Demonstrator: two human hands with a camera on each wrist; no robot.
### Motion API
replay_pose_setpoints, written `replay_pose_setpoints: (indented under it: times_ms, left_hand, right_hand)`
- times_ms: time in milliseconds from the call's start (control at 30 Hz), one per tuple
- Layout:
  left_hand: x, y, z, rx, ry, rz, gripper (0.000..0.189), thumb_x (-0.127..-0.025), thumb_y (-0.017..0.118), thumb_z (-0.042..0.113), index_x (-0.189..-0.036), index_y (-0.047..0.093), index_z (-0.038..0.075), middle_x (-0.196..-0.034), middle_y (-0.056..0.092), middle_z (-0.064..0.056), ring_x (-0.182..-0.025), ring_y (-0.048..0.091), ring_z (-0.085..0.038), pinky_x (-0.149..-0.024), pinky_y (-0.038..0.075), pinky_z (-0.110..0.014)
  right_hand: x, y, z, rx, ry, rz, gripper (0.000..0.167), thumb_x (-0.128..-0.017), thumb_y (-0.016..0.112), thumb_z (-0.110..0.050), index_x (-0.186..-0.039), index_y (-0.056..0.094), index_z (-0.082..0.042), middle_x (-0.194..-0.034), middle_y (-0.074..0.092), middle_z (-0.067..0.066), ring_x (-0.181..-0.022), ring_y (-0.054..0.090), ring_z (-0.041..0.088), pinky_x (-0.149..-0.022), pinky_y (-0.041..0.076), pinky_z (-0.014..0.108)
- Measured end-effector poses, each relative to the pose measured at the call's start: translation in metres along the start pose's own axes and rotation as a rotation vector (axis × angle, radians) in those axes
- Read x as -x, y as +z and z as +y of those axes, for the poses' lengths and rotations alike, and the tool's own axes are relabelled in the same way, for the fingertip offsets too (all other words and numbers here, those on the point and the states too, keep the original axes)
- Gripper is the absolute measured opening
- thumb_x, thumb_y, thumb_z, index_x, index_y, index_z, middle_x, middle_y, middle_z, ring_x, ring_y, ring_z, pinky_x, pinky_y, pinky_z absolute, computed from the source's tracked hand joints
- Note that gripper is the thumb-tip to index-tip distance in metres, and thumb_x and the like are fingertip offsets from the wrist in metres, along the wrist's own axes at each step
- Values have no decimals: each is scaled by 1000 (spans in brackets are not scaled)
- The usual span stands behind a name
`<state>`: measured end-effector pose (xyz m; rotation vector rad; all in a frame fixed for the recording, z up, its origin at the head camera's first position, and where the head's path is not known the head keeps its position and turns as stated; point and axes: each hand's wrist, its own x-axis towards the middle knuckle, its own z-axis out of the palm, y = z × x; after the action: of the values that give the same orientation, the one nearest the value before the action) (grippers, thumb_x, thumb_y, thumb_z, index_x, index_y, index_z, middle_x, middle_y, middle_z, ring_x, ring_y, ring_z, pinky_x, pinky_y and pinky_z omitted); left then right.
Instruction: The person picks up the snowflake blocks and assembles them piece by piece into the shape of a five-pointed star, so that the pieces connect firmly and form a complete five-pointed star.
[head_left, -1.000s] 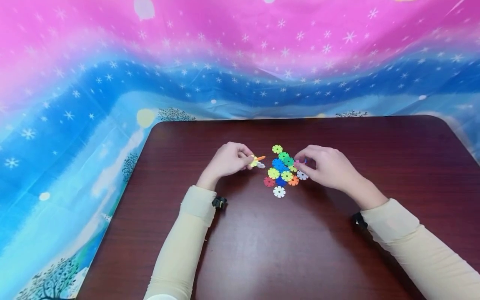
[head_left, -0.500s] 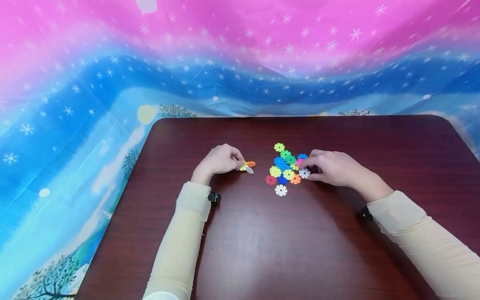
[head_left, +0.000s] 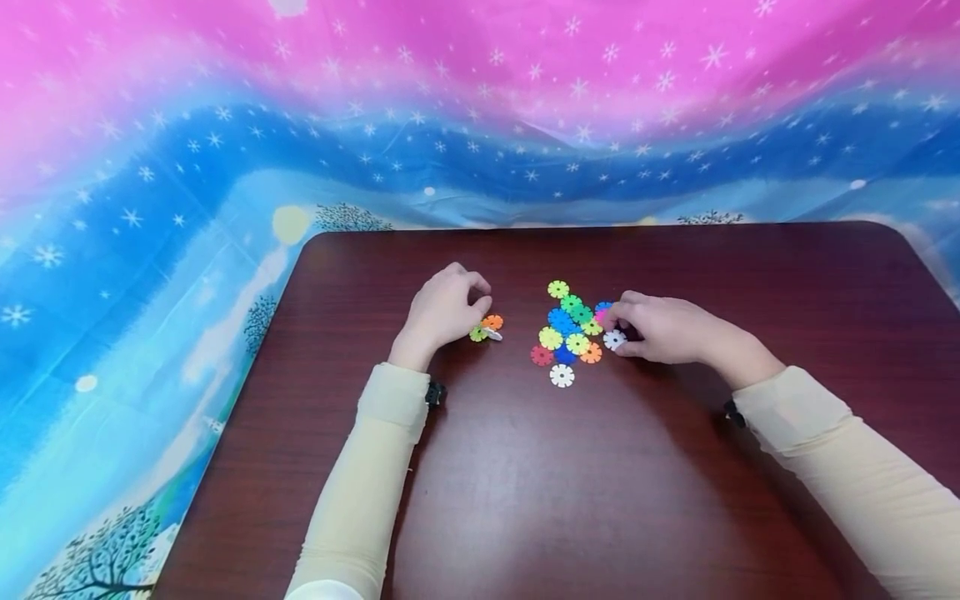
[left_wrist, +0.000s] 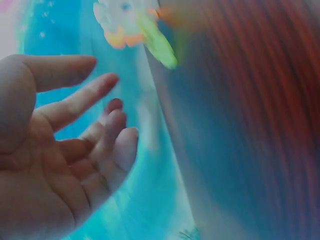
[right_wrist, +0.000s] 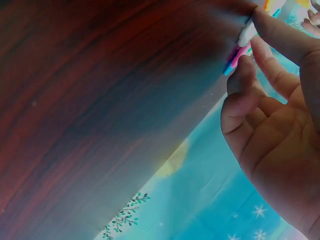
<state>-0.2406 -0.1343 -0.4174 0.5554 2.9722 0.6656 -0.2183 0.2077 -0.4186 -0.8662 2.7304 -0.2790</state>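
Observation:
My left hand (head_left: 450, 304), fingers loosely bent and holding nothing, hovers just above a small joined cluster of notched plastic snowflake discs (head_left: 478, 333) in orange, white and yellow-green. The left wrist view shows that cluster (left_wrist: 127, 25) beyond the fingertips. To the right, my right hand (head_left: 667, 329) has thumb and finger at opposite edges of a white snowflake disc (head_left: 615, 340), pinching it. A pink disc (head_left: 601, 317) beside it is partly hidden by the fingers. In the right wrist view the white disc (right_wrist: 246, 35) shows edge-on between the digits.
A loose pile of snowflake discs lies mid-table, with yellow (head_left: 551, 337), blue (head_left: 559, 319), green (head_left: 581, 314), red (head_left: 542, 355), orange (head_left: 592, 353) and white (head_left: 562, 376) ones. The dark wooden table (head_left: 480, 467) has a patterned cloth (head_left: 480, 125) behind it.
My left hand has set the joined cluster down left of the pile and let go of it, rising slightly. My right hand has left the pink disc, and the white disc has slid slightly rightward.

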Motion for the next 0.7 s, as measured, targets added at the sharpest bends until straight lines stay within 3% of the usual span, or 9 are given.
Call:
replay_pose_setpoints:
  times_ms: [100,200,333,533,700]
  left_hand:
    - [1,3,17,-36,111,-14,26,-97,72,31,-120,76,18,-118,61,-1,-111,54,-20,-90,53,-38]
    - [3,9,34,-89,210,-80,28,-94,76,36,-117,77,22,-116,62,2,-109,52,-17,-90,51,-35]
    - [6,20,52,-199,285,-150,30,-90,79,43,-110,79,22,-107,63,3,-99,53,-17,-86,49,-34]
    - [11,35,66,-377,280,-158,33,-87,80,52,-82,70,21,-86,58,5,-86,50,-17,-76,43,-34]
    - [13,38,72,-404,262,-151,39,-86,82,53,-75,63,21,-82,55,5,-86,49,-17,-75,41,-34]
  right_hand:
    - [-1,0,1,-24,26,3,34,-91,83,-28,-118,69,-14,-109,59,1,-91,58,19,-80,54,44]
    - [-2,1,1,-44,31,9,33,-90,84,-27,-113,65,-15,-102,61,0,-86,57,19,-76,52,41]
    - [-2,2,0,-59,21,19,32,-89,85,-24,-111,63,-17,-93,64,-4,-78,56,17,-71,50,38]
    - [1,5,1,-87,-6,56,26,-91,82,-19,-109,63,-19,-92,66,-5,-75,56,15,-71,51,36]
    - [6,5,0,-149,-33,131,21,-94,79,-14,-107,64,-20,-94,68,-5,-79,61,16,-74,54,38]
